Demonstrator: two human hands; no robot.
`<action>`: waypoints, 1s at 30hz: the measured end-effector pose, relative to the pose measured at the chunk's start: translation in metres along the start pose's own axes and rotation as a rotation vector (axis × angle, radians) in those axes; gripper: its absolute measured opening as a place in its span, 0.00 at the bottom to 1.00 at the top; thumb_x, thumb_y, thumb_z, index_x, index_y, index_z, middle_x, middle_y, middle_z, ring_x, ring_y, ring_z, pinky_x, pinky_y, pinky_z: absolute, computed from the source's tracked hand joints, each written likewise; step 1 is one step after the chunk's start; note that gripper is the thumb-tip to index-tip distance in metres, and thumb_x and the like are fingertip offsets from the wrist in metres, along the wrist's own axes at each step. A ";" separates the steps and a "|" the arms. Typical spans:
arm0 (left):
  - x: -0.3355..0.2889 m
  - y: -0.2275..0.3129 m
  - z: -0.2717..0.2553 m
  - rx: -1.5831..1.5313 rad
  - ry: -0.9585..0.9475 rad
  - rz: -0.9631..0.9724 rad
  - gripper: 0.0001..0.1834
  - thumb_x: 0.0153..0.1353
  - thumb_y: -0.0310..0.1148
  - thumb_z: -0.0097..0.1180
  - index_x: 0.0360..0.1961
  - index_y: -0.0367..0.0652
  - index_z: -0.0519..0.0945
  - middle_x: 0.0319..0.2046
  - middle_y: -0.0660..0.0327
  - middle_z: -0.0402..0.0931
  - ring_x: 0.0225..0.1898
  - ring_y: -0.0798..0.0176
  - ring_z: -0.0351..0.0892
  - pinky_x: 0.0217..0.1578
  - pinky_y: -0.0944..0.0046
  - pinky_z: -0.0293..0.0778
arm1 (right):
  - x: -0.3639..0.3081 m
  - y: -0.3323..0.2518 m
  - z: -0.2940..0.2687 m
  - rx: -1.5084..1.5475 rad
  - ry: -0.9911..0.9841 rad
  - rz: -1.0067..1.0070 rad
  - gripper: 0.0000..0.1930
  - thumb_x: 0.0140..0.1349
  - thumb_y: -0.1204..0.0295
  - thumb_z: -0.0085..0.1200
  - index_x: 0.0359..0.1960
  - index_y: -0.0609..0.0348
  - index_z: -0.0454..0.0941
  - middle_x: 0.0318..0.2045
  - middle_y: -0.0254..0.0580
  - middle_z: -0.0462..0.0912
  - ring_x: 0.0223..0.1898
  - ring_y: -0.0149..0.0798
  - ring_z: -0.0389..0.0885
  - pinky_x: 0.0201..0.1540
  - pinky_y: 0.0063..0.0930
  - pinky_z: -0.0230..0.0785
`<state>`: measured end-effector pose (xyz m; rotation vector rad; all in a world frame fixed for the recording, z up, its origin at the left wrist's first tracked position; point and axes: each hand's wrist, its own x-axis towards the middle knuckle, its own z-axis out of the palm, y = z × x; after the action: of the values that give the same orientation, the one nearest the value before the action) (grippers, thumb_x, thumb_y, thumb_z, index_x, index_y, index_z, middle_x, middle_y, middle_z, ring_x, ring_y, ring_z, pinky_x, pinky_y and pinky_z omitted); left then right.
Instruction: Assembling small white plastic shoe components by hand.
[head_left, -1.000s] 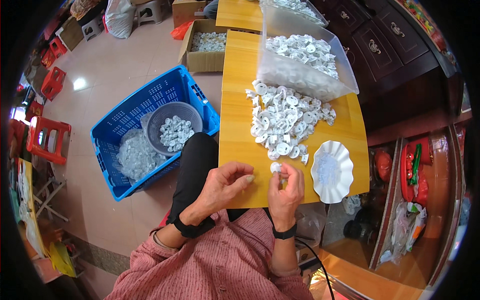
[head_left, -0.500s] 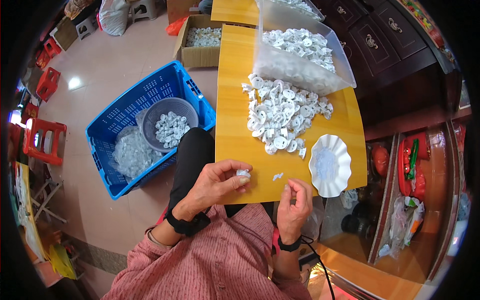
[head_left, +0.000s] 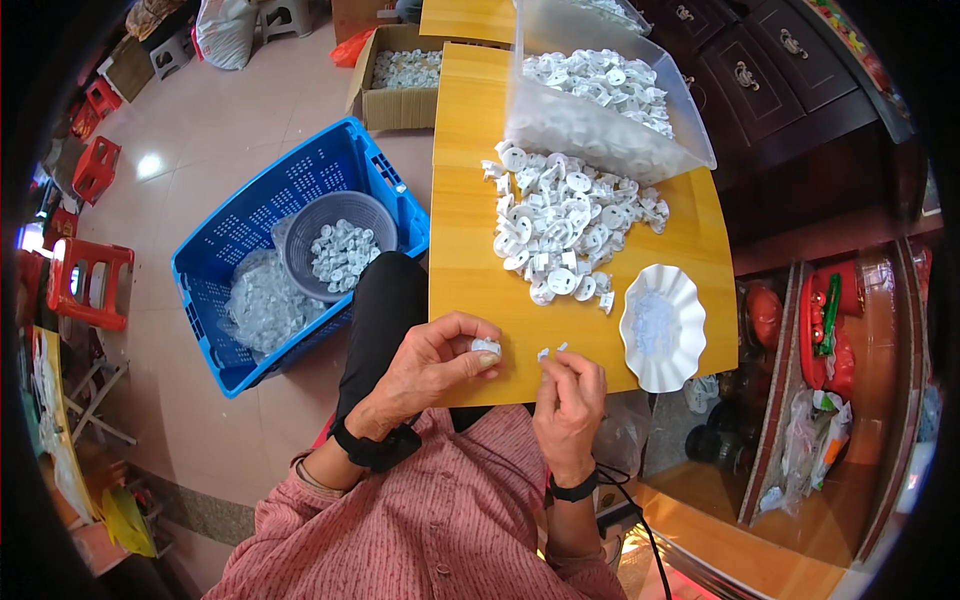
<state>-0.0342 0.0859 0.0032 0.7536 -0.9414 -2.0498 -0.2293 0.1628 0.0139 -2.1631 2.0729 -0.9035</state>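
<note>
Lying on the table (head_left: 463, 190), the pile (head_left: 578, 205) seems left, the basketed parts (head_left: 343, 255) done — one white part (head_left: 486, 347) is pinched by the left hand (head_left: 432, 362), pale bits (head_left: 543, 354) met by the nearly closed right hand (head_left: 571, 408), grip unclear.

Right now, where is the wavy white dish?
In the head view, the wavy white dish sits toward the right edge of the table, beyond and right of the right hand.
</note>
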 end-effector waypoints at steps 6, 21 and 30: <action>0.001 -0.001 -0.002 0.003 -0.008 0.008 0.12 0.64 0.22 0.58 0.49 0.32 0.77 0.41 0.58 0.80 0.41 0.68 0.81 0.45 0.68 0.78 | -0.002 0.009 0.006 -0.013 0.088 0.065 0.13 0.55 0.84 0.56 0.43 0.65 0.79 0.42 0.45 0.76 0.44 0.48 0.75 0.49 0.43 0.66; 0.000 0.001 0.000 0.054 0.018 0.017 0.14 0.64 0.22 0.58 0.51 0.34 0.79 0.45 0.59 0.81 0.39 0.69 0.81 0.45 0.69 0.78 | -0.018 0.007 -0.006 0.011 0.058 0.088 0.13 0.57 0.83 0.57 0.44 0.66 0.78 0.42 0.47 0.77 0.45 0.49 0.75 0.50 0.43 0.67; 0.001 -0.001 -0.001 0.041 0.023 0.017 0.14 0.65 0.24 0.59 0.51 0.33 0.78 0.41 0.61 0.82 0.40 0.71 0.81 0.46 0.71 0.77 | -0.012 -0.002 -0.017 -0.117 -0.116 0.042 0.18 0.55 0.79 0.61 0.48 0.67 0.77 0.49 0.47 0.74 0.49 0.49 0.73 0.51 0.44 0.65</action>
<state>-0.0344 0.0851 0.0019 0.7870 -0.9766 -2.0079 -0.2339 0.1809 0.0243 -2.1596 2.1571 -0.6517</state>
